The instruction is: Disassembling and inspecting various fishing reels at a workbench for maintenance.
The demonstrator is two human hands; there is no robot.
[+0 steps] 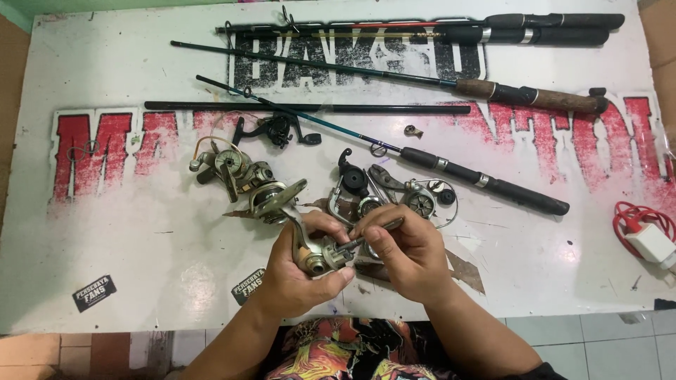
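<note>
Head view, looking straight down: your left hand (296, 271) closes around a silver fishing-reel body (310, 246), its grip wrapped tight with the thumb across the underside and the reel's bent arm rising from between the fingers toward the table's middle. Your right hand (405, 250) pinches a slim dark screwdriver (366, 239) between thumb and fingertips, a narrow grip, with the tool's tip meeting the reel body just beside your left thumb. Both hands hover over the near edge of the white table (141, 232), whose top carries large red and black painted lettering.

Just beyond your hands lie loose reel parts: a second silver reel (229, 165) to the left, a small black reel (278, 130) behind it, and a cluster with a black knob, pliers and a round spool (420, 203) to the right, close to your right knuckles. Several fishing rods (422, 28) lie lengthwise across the far half of the table, one with a cork handle (486, 88), another with a black foam handle (493, 186) slanting down to the right. A white charger with a red cable (648, 236) sits at the right edge, well apart from the work. Two dark stickers (94, 292) mark the near edge.
</note>
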